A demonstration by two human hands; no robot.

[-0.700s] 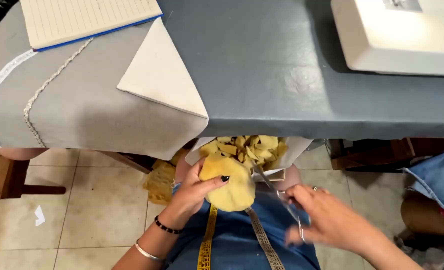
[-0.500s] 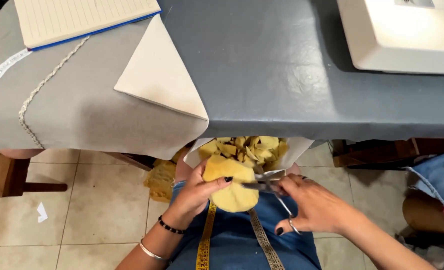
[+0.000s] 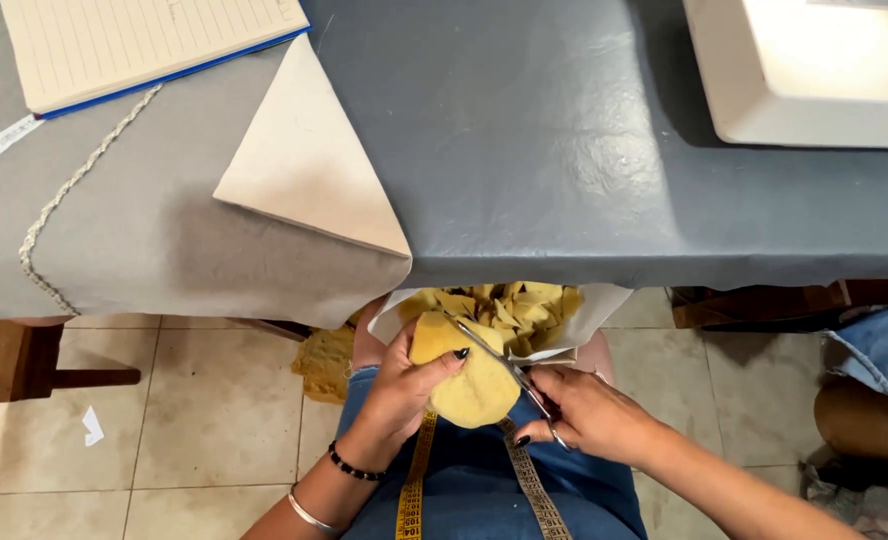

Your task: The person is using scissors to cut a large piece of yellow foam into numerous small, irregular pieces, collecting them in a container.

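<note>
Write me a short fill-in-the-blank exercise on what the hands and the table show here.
1. The left hand grips a rounded piece of yellow ____.
2. The right hand works a pair of ____ across that piece.
3. A yellow ____ hangs down over the blue lap.
4. On the grey table, a lined ____ with a blue edge lies open at the far left corner.

Missing words: foam; scissors; measuring tape; notebook

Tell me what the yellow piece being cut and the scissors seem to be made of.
Yellow piece: probably foam sponge; matte, thick, with soft rounded edges. Scissors: blades look like bare metal, thin and grey with a slight shine; handles are hidden in the right hand.
</note>
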